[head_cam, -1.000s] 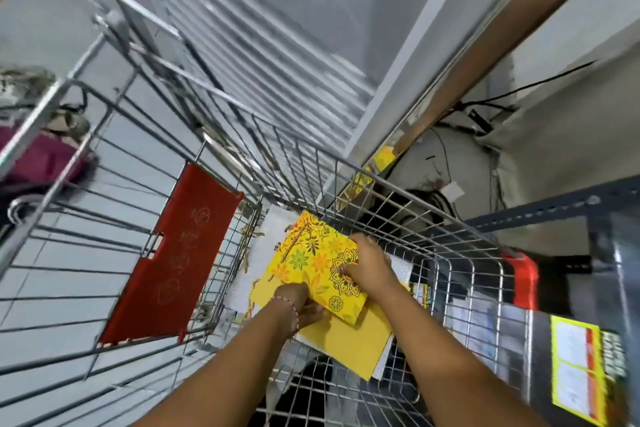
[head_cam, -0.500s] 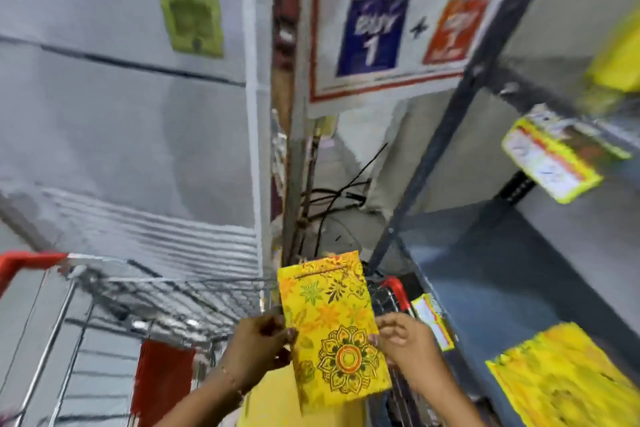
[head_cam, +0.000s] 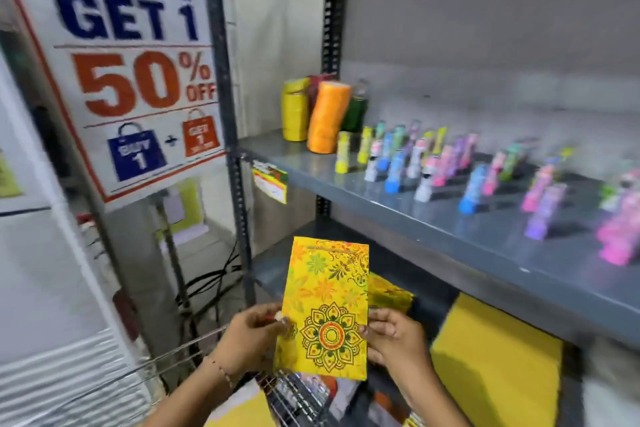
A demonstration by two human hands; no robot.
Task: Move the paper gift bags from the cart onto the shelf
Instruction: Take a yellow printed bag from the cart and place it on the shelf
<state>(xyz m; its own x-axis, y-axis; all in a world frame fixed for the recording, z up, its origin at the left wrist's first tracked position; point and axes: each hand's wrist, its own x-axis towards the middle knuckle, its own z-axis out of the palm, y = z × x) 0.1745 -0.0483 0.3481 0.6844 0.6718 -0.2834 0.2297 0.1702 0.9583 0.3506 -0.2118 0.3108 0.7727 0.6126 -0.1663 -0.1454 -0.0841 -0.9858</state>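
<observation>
Gift bag (head_cam: 325,308) upright between both hands' fingers (head_cam: 372,329)

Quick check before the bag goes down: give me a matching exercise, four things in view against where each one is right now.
Things:
1. patterned gift bag
2. orange roll
3. plain yellow bags
4. sale sign

Places:
A. flat on the lower shelf level
B. left of the rack post
C. upright between the left hand and right hand
D. standing at the upper shelf's left end

Pairs: 1-C, 2-D, 3-A, 4-B
</observation>
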